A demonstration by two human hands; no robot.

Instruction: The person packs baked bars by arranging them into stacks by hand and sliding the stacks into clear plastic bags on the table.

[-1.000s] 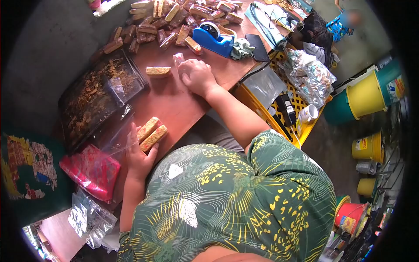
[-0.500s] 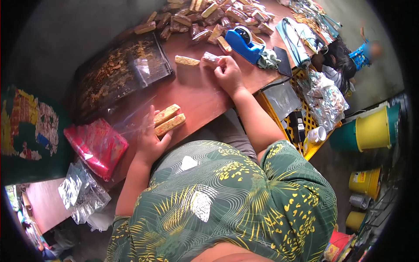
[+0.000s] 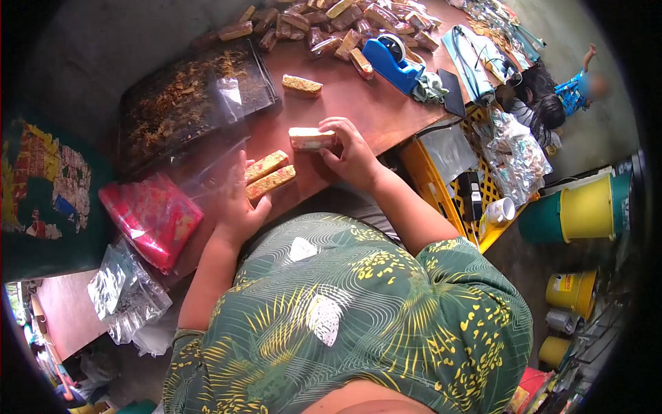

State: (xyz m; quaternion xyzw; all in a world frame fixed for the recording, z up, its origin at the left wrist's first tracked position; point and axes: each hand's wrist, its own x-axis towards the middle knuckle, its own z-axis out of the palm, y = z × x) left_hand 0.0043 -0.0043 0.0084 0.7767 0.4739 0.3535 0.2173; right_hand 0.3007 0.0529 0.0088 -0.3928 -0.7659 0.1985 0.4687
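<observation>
Pinching bar by its end, person's right hand; left hand spread, paired bars between thumb and fingers. Light, level grip best against crumbling.

Glossy clear plastic, smooth brown table

Tape dispenser in smooth blue plastic; crumpled green cloth; dark tray rough with crumbs.

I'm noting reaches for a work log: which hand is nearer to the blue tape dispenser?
Right. The right hand, holding a bar, is on the near side of the tape dispenser; the left hand is farther away, beside two bars.
</observation>
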